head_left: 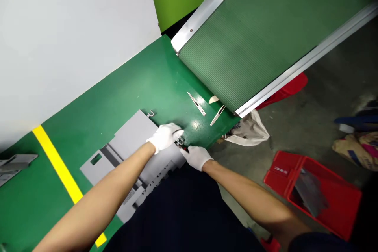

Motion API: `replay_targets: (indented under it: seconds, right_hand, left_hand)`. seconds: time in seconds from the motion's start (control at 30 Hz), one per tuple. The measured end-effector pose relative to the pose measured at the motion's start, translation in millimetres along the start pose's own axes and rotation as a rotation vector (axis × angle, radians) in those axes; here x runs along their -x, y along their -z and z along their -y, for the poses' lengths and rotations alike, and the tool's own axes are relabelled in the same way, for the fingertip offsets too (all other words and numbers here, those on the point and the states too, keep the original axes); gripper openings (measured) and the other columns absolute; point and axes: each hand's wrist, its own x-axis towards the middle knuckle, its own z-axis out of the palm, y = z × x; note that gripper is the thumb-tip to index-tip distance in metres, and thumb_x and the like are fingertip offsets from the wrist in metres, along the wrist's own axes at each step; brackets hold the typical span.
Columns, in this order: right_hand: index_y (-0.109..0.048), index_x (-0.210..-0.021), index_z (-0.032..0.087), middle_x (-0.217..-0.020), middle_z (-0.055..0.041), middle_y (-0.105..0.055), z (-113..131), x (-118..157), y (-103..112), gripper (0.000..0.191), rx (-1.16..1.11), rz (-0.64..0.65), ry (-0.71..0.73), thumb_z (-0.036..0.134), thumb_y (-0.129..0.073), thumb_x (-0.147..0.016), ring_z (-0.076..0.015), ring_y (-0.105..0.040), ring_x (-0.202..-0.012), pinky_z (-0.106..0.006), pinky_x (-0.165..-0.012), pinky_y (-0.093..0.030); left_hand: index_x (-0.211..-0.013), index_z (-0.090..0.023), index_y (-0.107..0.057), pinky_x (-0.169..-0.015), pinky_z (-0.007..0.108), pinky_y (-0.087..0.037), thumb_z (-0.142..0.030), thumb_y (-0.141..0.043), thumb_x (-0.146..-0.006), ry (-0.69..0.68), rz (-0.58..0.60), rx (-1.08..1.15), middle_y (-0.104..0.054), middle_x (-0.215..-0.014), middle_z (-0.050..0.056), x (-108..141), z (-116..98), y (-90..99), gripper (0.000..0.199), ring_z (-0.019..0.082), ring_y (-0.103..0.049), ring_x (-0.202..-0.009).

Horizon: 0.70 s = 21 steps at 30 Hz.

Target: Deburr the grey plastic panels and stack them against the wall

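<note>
A grey plastic panel point(134, 134) with cut-outs and slots lies on the green bench against my body. My left hand point(165, 137), in a white glove, rests at the panel's right end with its fingers bent together. By its fingertips is a small metallic hook-shaped piece point(179, 140); what the fingers pinch is hidden. My right hand point(198, 157), also gloved, closes around a small tool with red on its handle point(186, 149), pointed toward that piece. A similar hook-shaped piece point(151, 113) sticks out at the panel's far edge.
Two slim pale cutter knives point(197, 104) point(217, 115) lie beyond my hands. The green conveyor belt point(236, 55) ends over the bench at upper right. A pale bag point(251, 130) hangs below it. A red bin point(333, 189) stands on the floor. Yellow tape point(59, 165) crosses the bench.
</note>
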Motion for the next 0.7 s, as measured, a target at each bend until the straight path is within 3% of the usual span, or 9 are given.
replay_targets:
  seconds: [0.1,0.2,0.37,0.5,0.63,0.7]
  right_hand:
    - [-0.072,-0.110,0.014,-0.110,-0.0214,-0.076,0,0,-2,0.064,0.115,-0.068,0.014,0.064,-0.032,-0.105,-0.0350,-0.073,-0.107,-0.042,-0.092,-0.051]
    - [-0.073,-0.105,0.015,-0.105,-0.0196,-0.078,4,1,-1,0.066,0.123,-0.097,-0.009,0.066,-0.031,-0.104,-0.0348,-0.075,-0.101,-0.042,-0.087,-0.054]
    - [-0.074,-0.105,0.014,-0.101,-0.0207,-0.079,15,5,5,0.065,0.113,-0.076,-0.074,0.063,-0.032,-0.104,-0.0371,-0.076,-0.099,-0.043,-0.082,-0.055]
    - [-0.075,-0.102,0.016,-0.100,-0.0201,-0.079,13,5,4,0.065,0.106,-0.069,-0.062,0.064,-0.031,-0.104,-0.0366,-0.076,-0.100,-0.042,-0.082,-0.055]
    - [-0.074,-0.102,0.016,-0.102,-0.0187,-0.079,2,3,-2,0.064,0.139,-0.114,0.033,0.064,-0.032,-0.105,-0.0348,-0.076,-0.100,-0.040,-0.084,-0.054]
    - [-0.073,-0.103,0.016,-0.103,-0.0177,-0.078,-2,3,-4,0.062,0.166,-0.144,0.060,0.063,-0.032,-0.105,-0.0336,-0.075,-0.101,-0.039,-0.085,-0.053]
  left_hand:
    - [-0.077,-0.018,-0.077,-0.085,0.036,-0.050,-0.057,-0.062,-0.089,0.073,0.396,-0.076,-0.075,-0.082,0.011,-50,-9,-22.5,0.043,0.025,-0.067,-0.081]
    - [-0.073,-0.018,-0.076,-0.069,0.030,-0.046,-0.050,-0.069,-0.083,0.062,0.516,-0.062,-0.070,-0.069,0.004,-67,0,-36.6,0.034,0.017,-0.059,-0.065]
    - [-0.063,-0.017,-0.072,-0.061,0.031,-0.039,-0.048,-0.076,-0.077,0.066,0.505,-0.073,-0.057,-0.054,0.000,-74,12,-42.1,0.035,0.015,-0.047,-0.056]
    - [-0.071,-0.017,-0.077,-0.064,0.029,-0.042,-0.049,-0.078,-0.077,0.039,0.454,-0.022,-0.065,-0.064,0.001,-65,14,-42.1,0.033,0.015,-0.054,-0.062]
    - [-0.078,-0.018,-0.081,-0.077,0.031,-0.047,-0.052,-0.072,-0.085,-0.234,0.224,0.099,-0.072,-0.079,0.008,-41,19,-38.8,0.037,0.020,-0.061,-0.077]
    - [-0.075,-0.019,-0.081,-0.082,0.033,-0.047,-0.054,-0.068,-0.088,-0.349,0.188,0.089,-0.071,-0.077,0.009,-33,20,-37.7,0.040,0.021,-0.061,-0.080]
